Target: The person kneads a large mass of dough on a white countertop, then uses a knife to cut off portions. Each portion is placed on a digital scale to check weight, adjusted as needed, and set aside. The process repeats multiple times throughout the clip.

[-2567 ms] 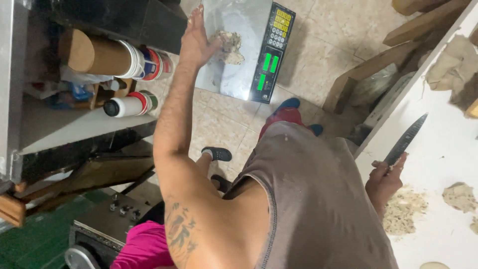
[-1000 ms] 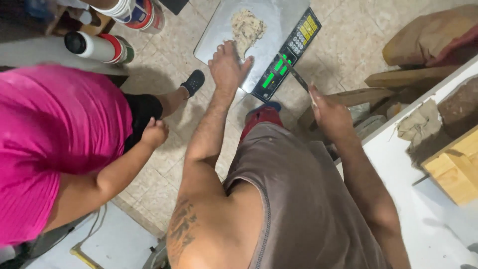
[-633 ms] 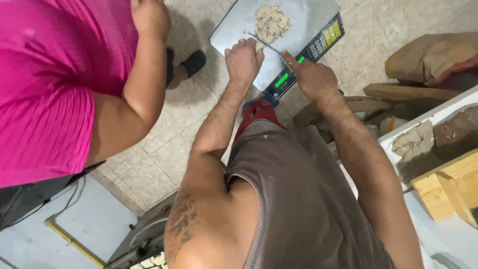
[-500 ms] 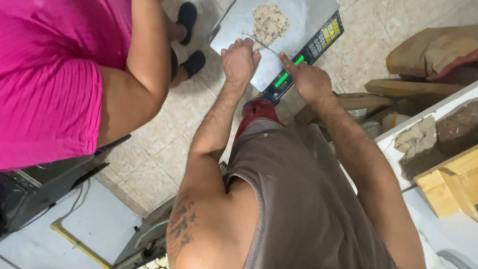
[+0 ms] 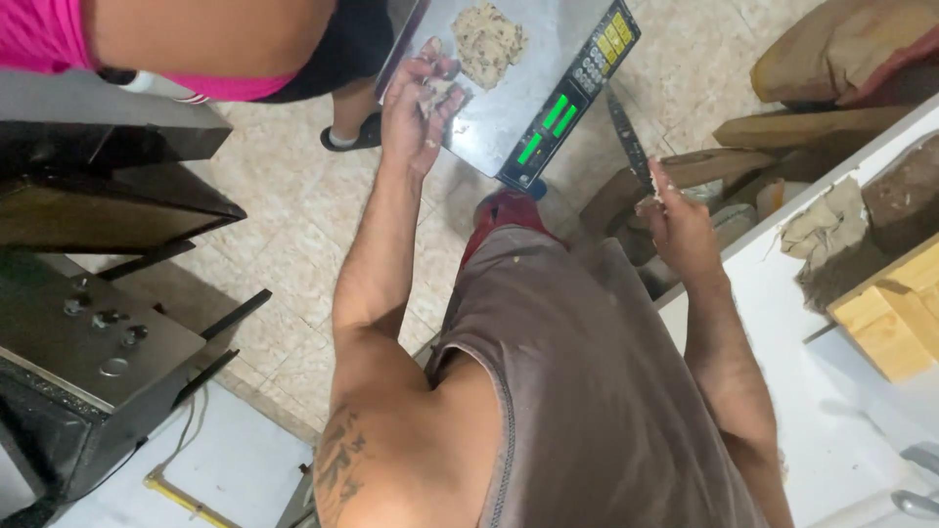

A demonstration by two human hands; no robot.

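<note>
A steel weighing scale with a green lit display sits on the tiled floor, and a lump of pale dough lies on its platform. My left hand hovers over the platform's near edge with its fingers pinched on a small piece of dough. To the right of the scale, my right hand grips a knife whose blade points up toward the scale's keypad. Dough crumbs cling to both hands.
Another person in a pink top stands at the upper left, one sandalled foot near the scale. A dark metal machine fills the left. At right, a white table holds dough scraps and wooden blocks.
My right hand has drawn back from the scale to the right with the knife. My left hand has lifted a small piece of dough. The person in pink has shifted toward the top edge.
</note>
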